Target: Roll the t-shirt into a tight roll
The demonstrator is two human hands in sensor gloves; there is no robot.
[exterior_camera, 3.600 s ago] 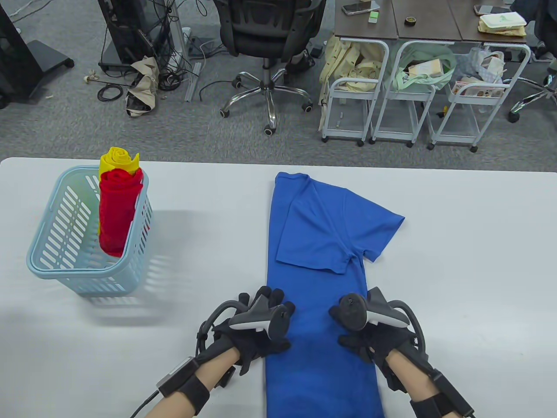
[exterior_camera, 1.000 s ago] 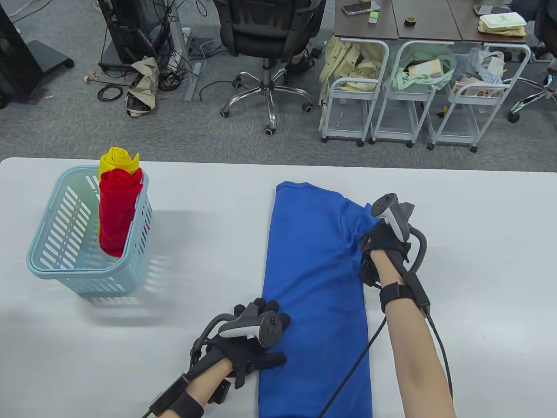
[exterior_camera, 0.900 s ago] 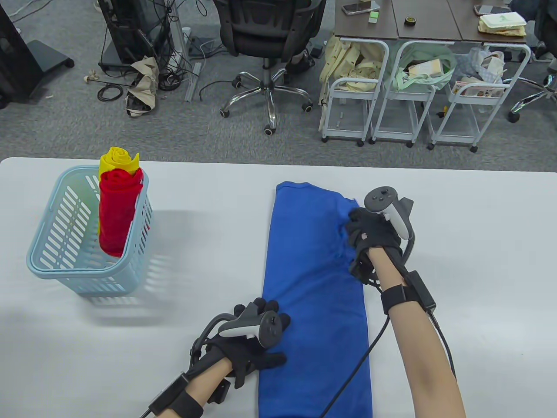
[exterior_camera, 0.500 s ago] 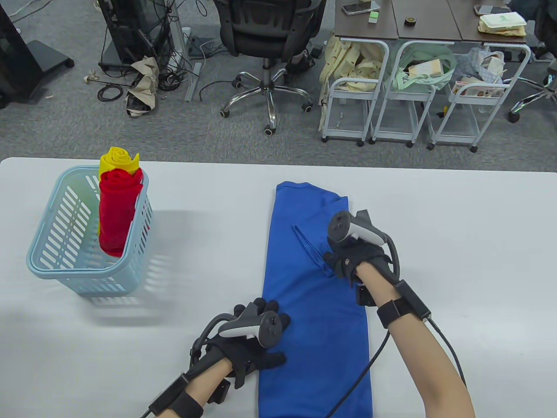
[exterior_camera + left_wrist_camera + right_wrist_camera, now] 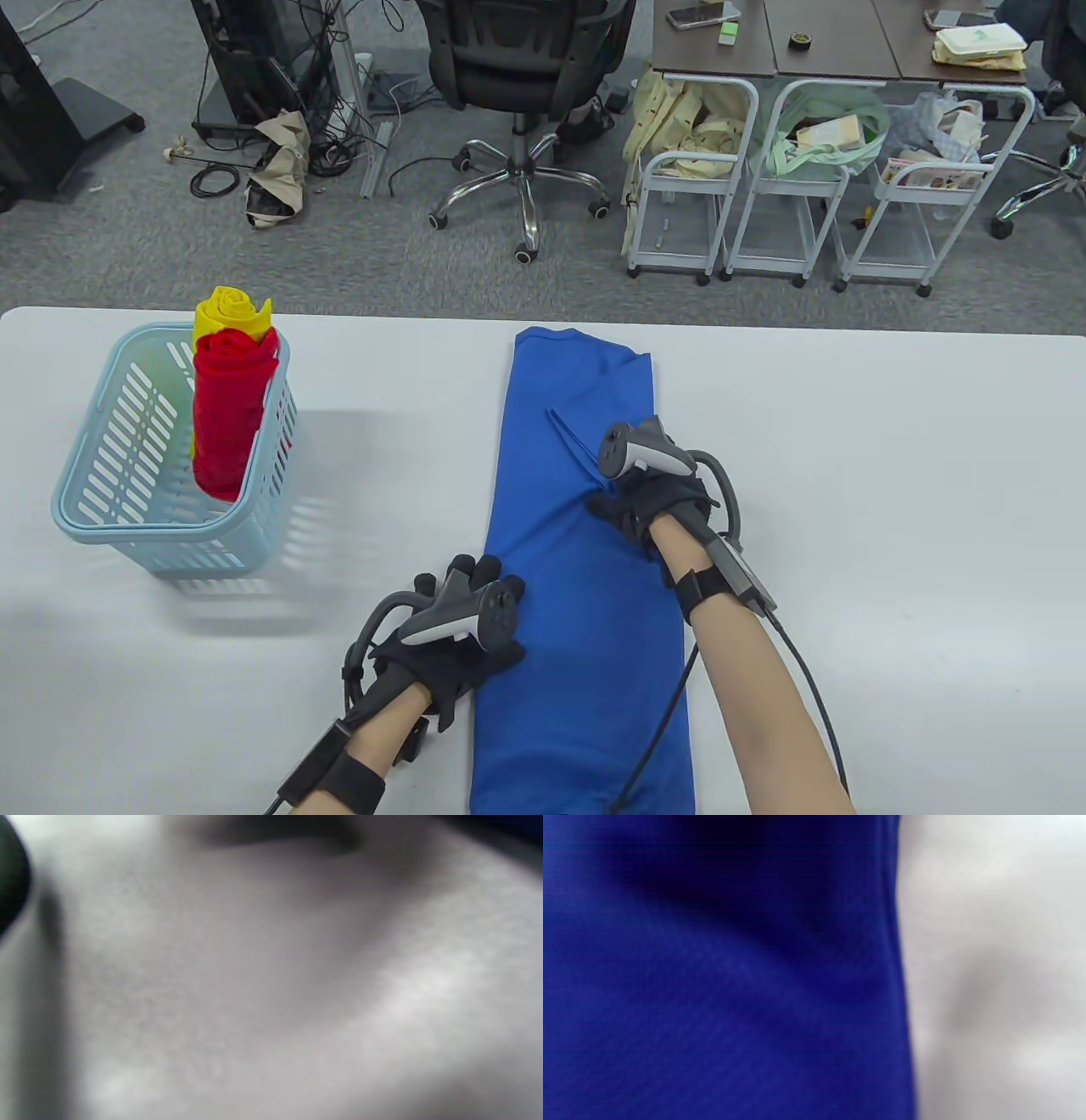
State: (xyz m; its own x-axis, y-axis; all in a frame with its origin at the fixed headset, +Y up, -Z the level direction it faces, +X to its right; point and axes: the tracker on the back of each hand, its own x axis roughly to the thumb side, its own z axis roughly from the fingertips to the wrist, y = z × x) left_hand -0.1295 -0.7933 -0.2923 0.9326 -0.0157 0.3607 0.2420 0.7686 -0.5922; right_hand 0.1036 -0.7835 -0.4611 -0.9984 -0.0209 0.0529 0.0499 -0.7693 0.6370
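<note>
Table view: blue t-shirt [image 5: 585,552] lies on the white table [image 5: 891,509] as a long narrow strip, basket [image 5: 110,518] of rolled shirts well to its left; the folded-in sleeve wants pressing flat and the edges squaring before rolling starts. Left hand [image 5: 462,645] rests flat, fingers straight, on the strip's left edge; right hand [image 5: 649,505] sits mid-strip on the sleeve, its grasp unclear. Wrist views: only blurred tabletop, blurred blue cloth.

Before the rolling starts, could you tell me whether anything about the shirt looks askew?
Yes: the shirt lies as a narrow strip, slightly slanted, and a loose sleeve edge sticks up by the right hand instead of lying flat.
</note>
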